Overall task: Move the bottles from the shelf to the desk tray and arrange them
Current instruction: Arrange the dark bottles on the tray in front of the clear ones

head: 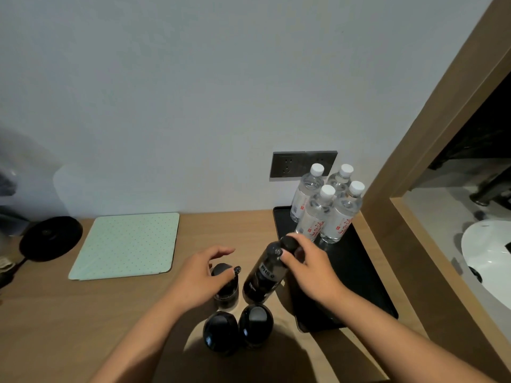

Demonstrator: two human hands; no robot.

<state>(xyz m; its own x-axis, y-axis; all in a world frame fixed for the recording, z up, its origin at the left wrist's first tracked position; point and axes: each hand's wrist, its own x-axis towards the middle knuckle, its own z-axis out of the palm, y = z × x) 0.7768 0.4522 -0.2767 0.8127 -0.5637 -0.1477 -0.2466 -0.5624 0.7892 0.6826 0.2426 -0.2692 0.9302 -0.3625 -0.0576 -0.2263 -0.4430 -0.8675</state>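
Two dark bottles (237, 328) near desk edge (83, 341)

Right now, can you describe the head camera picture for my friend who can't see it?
A person's right hand grips a tilted dark bottle by its cap beside a black tray holding four clear water bottles. The left hand rests on another dark bottle on the wooden desk; two more stand nearer.
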